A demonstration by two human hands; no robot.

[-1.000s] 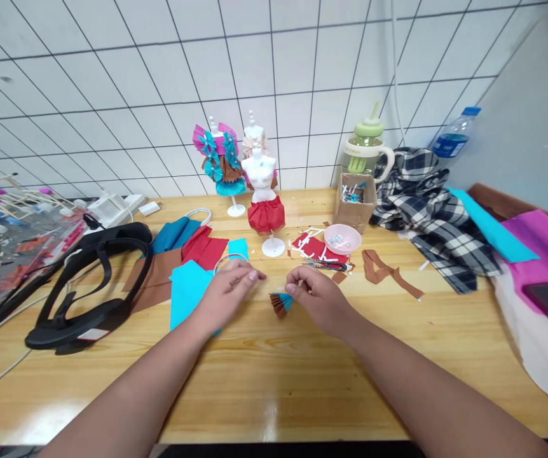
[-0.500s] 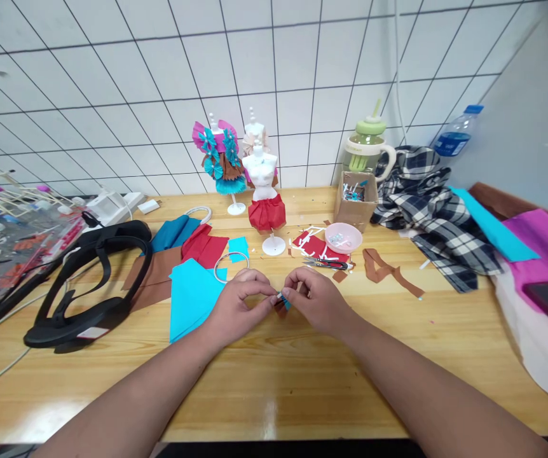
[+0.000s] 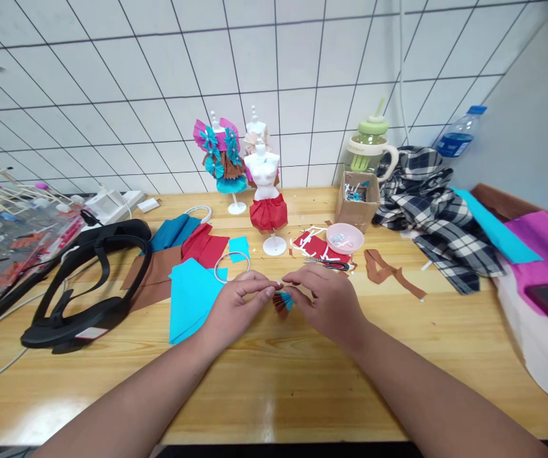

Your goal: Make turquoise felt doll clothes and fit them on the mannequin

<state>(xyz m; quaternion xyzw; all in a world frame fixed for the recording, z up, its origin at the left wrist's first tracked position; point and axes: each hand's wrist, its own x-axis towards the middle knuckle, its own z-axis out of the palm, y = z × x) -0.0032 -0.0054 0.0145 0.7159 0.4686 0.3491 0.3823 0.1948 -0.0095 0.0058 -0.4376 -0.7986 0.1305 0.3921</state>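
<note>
Tiled wall (image 3: 297,70): white with dark joints, behind everything before you.

Tabletop (image 3: 274,394): pale wood grain, running the full width below the wall.

Plaid cloth (image 3: 414,197): black and white, crumpled, toward the right rear.

Black frame (image 3: 90,323): looped, with straps, lying to your left, partly over a brown sheet (image 3: 157,277).

Bright-blue sheet (image 3: 191,302): flat, just beside your left hand.

Red-skirted dress form (image 3: 263,172): white torso, upright on a round white base, beyond your hands; another dress form (image 3: 226,165), in magenta, turquoise and brown, stands behind it to the left.

Your hands, two, bare, near each other at centre. Left hand (image 3: 243,305): narrow, thumb and forefinger pinched at the top of the pleated fan. Right hand (image 3: 324,302): likewise narrowed on the fan, thumb at its blue edge.

Cardboard box (image 3: 357,213): open top, small pieces inside, right of the forms.

Pink dish (image 3: 345,250): holding small pale bits, in front of the box.

Snips (image 3: 334,264): dark-handled, lying just in front of the dish.

Pleated fan (image 3: 282,304): brown and blue, between your two hands, its folds spreading downward.
</note>
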